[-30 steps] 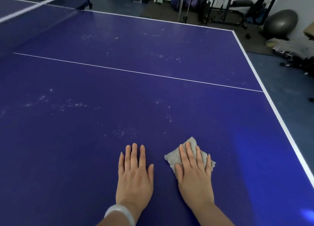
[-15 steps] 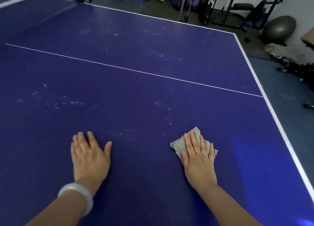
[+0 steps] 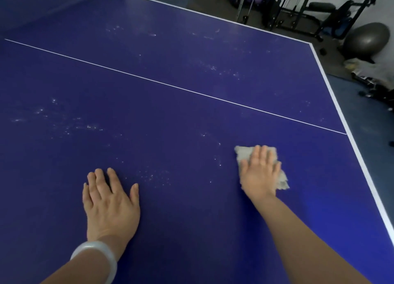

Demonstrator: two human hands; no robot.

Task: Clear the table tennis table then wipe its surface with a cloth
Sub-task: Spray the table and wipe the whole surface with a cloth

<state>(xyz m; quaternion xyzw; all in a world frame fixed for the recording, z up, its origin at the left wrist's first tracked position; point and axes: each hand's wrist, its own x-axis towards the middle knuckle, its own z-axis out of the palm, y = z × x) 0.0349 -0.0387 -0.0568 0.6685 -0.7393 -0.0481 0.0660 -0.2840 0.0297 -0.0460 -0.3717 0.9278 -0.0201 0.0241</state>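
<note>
Sliding outward to the right, the right hand (image 3: 261, 172) is carrying the cloth (image 3: 245, 153) away from the middle of the table and nearer the white edge line, while the left hand (image 3: 110, 200) is holding roughly where it settled half a second ago, out to the left.

Going from left to right: white specks (image 3: 55, 119) are lying in a loose patch on the blue table tennis table (image 3: 170, 49) (nothing else is standing on the part I can see, so the clearing looks done). The left hand, with a pale bangle (image 3: 96, 256) at the wrist, is resting flat on the surface, fingers straight and spread, holding nothing; I'd guess it is bracing the person's lean. More specks are sitting between the two hands. Then comes the right hand, pressing down with straight fingers on the grey cloth, not pinching it.

What could go wrong: with only a flat palm on it, the cloth may bunch or slip out during a fast stroke. The stroke also seems to be heading away from the specks, so those patches could get missed.

The cloth is lying directly under the right palm and fingers, with one corner poking out ahead to the left of the fingertips and another trailing out on the little-finger side, near the table's right edge.
</note>
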